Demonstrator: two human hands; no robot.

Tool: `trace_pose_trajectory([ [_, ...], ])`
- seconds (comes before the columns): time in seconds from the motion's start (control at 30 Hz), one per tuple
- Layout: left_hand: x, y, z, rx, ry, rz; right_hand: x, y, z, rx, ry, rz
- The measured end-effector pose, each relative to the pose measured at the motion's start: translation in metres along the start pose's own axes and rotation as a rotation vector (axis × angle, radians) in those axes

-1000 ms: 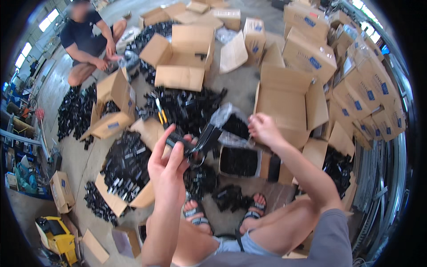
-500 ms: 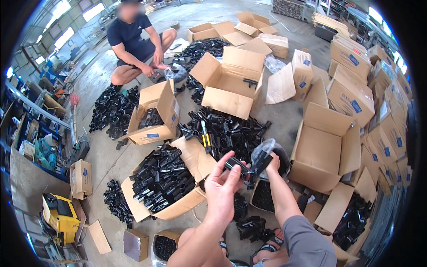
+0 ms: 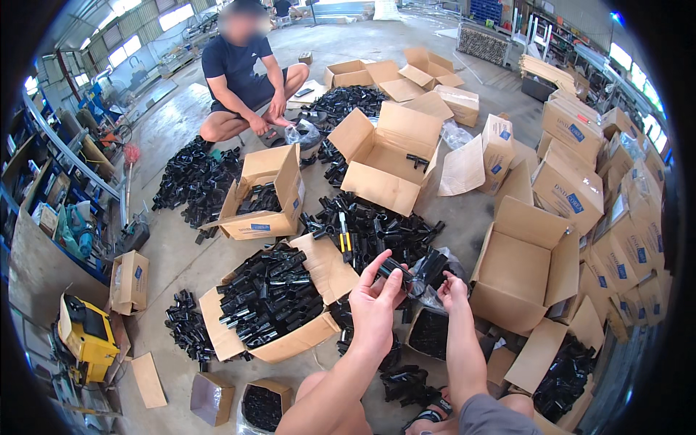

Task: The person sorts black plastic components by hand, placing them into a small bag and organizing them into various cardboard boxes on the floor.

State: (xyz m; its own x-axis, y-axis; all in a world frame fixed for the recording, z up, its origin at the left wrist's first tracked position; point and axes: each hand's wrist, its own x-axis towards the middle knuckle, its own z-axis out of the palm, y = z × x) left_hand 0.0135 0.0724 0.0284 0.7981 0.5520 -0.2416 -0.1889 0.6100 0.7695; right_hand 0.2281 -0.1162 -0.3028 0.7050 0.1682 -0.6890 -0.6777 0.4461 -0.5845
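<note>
Raised in front of me, my left hand (image 3: 375, 308) grips a black branched tubular fitting (image 3: 395, 268), thumb and fingers around one of its tubes. Close to the fitting's other end is my right hand (image 3: 454, 293), its fingertips pinched together. Whatever may be in that pinch is too small to make out. Behind the hands, a clear plastic bag (image 3: 429, 296) sits by a small box of tiny black parts (image 3: 429, 335). A heap of black fittings (image 3: 399, 228) lies beyond, with a yellow-and-black handled tool (image 3: 344, 235) on it.
At the left, a carton flap (image 3: 308, 341) borders a box full of black fittings (image 3: 268, 293). An open carton (image 3: 515, 261) stands on the right, beside stacked cartons (image 3: 573, 188). A co-worker (image 3: 246, 80) squats at the far left near another heap (image 3: 192, 174).
My right hand has drawn back from the plastic bag toward me, its fingers now pinched beside the fitting. My left hand still holds the fitting. The view has shifted slightly.
</note>
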Motion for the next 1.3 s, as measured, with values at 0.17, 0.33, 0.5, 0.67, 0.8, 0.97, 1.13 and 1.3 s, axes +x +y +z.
trace_pose_trajectory([
  [0.17, -0.009, 0.0, 0.0, -0.061, -0.016, 0.003, -0.165, -0.017, 0.051, 0.08, -0.157, -0.21],
  [0.33, -0.019, -0.003, 0.013, -0.231, -0.052, -0.021, -0.302, -0.037, 0.106, -0.13, -0.17, -0.717],
  [0.5, -0.035, 0.007, 0.005, -0.252, -0.137, -0.078, -0.378, -0.042, 0.15, -0.207, -0.33, -0.967],
  [0.67, -0.046, 0.014, -0.004, -0.393, -0.194, -0.037, -0.398, -0.031, 0.156, -0.377, -0.291, -1.085],
  [0.8, -0.05, -0.001, 0.012, -0.377, -0.284, -0.071, -0.399, -0.043, 0.132, -0.505, -0.061, -1.291],
  [0.97, -0.058, 0.016, 0.006, -0.341, -0.199, 0.034, -0.402, -0.026, 0.15, -0.377, -0.131, -1.273],
  [1.13, -0.066, 0.009, 0.018, -0.307, -0.258, 0.105, -0.408, -0.04, 0.143, -0.305, -0.113, -1.198],
  [1.3, -0.073, 0.02, 0.015, -0.184, -0.293, 0.217, -0.399, -0.033, 0.138, -0.21, -0.199, -1.087],
])
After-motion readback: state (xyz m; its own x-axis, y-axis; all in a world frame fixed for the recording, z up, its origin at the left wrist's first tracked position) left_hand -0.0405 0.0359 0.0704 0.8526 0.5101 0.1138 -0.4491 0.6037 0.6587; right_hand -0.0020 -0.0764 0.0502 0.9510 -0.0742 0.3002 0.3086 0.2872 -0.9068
